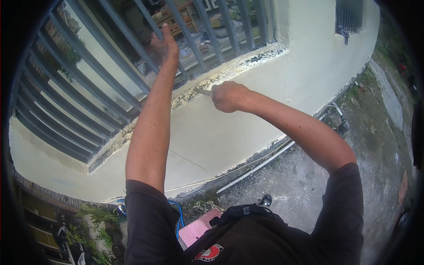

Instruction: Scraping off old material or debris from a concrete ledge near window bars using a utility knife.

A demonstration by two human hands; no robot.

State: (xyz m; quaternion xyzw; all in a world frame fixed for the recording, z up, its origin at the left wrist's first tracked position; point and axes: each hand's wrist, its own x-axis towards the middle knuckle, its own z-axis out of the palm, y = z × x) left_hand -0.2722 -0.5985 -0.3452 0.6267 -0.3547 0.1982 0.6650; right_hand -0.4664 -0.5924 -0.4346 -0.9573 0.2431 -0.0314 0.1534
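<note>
My left hand [165, 47] is closed around one of the grey metal window bars [148, 18], with the arm stretched up. In my right hand [230, 96] is a scraper [203, 92], its thin flat blade pointing left. The blade's tip meets the lower edge of the window sill [260, 57]. Flaking, patchy paint covers this sill, with dark and yellowish spots showing through. The scraper's handle is hidden inside my fist. Below the sill runs a smooth pale wall [247, 128] with a thin crack under my left forearm.
A white pipe [256, 172] runs along the wall's foot above stained concrete ground. Close to my body are a pink block [201, 227] and a blue hose [180, 214]. Green plants [99, 216] grow at lower left. A smaller barred window [349, 15] is at upper right.
</note>
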